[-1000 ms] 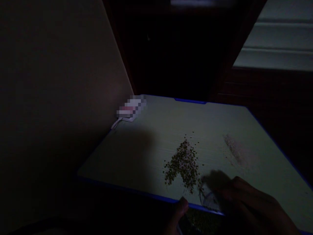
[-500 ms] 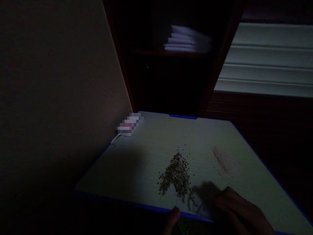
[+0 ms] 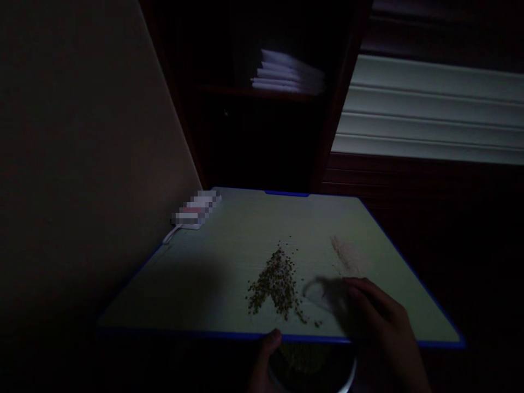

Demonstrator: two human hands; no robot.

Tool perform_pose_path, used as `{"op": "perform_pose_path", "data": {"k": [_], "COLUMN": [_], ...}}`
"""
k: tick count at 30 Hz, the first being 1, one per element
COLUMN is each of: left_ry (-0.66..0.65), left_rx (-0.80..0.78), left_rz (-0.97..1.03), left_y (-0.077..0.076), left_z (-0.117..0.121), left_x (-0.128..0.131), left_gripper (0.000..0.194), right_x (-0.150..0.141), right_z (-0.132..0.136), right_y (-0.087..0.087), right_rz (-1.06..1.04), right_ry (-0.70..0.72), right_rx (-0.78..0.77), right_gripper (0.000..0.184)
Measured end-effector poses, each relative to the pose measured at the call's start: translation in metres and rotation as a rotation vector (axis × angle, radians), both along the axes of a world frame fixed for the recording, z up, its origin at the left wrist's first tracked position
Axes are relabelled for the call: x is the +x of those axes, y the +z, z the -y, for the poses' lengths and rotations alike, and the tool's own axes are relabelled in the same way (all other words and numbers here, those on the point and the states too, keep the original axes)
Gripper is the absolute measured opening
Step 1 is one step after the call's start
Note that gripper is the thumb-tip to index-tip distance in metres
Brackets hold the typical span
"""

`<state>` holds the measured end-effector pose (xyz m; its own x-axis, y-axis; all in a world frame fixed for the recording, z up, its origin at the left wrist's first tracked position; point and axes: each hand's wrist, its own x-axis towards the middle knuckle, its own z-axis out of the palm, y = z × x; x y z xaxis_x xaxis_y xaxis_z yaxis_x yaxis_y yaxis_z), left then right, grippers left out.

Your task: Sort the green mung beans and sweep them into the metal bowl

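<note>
The scene is very dark. A pile of small green grains lies on a pale table with a blue rim. My right hand rests on the table just right of the pile, fingers curved toward the grains; whether it holds anything is hidden in shadow. Below the table's front edge my left hand grips the rim of a round bowl that holds more green grains; only its thumb and a bit of the palm show.
A thin patch of pale pinkish grains lies at the right of the table. A white device with a cable sits at the far left corner by the wall. Behind are a dark shelf with folded white cloth and white moulding.
The view has shifted, so the table sits further left and lower. My right hand has moved up from the front edge onto the table beside the green pile. The bowl now shows below the edge.
</note>
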<state>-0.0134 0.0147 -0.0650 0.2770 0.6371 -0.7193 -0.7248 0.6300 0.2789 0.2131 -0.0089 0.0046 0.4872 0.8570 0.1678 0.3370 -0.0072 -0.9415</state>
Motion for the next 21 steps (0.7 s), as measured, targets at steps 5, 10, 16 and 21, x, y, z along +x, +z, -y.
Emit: {"op": "perform_pose_path", "data": {"k": [5, 10, 16, 21], "left_ry": [-0.018, -0.023, -0.011, 0.017], "left_rx": [0.003, 0.078, 0.101, 0.123], "left_rz": [-0.022, -0.076, -0.088, -0.089], "left_y": [0.018, 0.031, 0.032, 0.029], "left_z": [-0.001, -0.003, -0.003, -0.003], "left_x": [0.006, 0.0, 0.002, 0.002], "left_gripper": [0.052, 0.05, 0.048, 0.053], "right_x": [-0.002, -0.001, 0.001, -0.006], "right_z": [-0.003, 0.0, 0.013, 0.013], "right_y": [0.004, 0.01, 0.013, 0.016], "right_rz": [0.004, 0.031, 0.119, 0.191], "right_ry": [0.009, 0.122, 0.243, 0.299], "right_rx": [-0.005, 0.005, 0.032, 0.062], "right_gripper": [0.035, 0.027, 0.024, 0.03]}}
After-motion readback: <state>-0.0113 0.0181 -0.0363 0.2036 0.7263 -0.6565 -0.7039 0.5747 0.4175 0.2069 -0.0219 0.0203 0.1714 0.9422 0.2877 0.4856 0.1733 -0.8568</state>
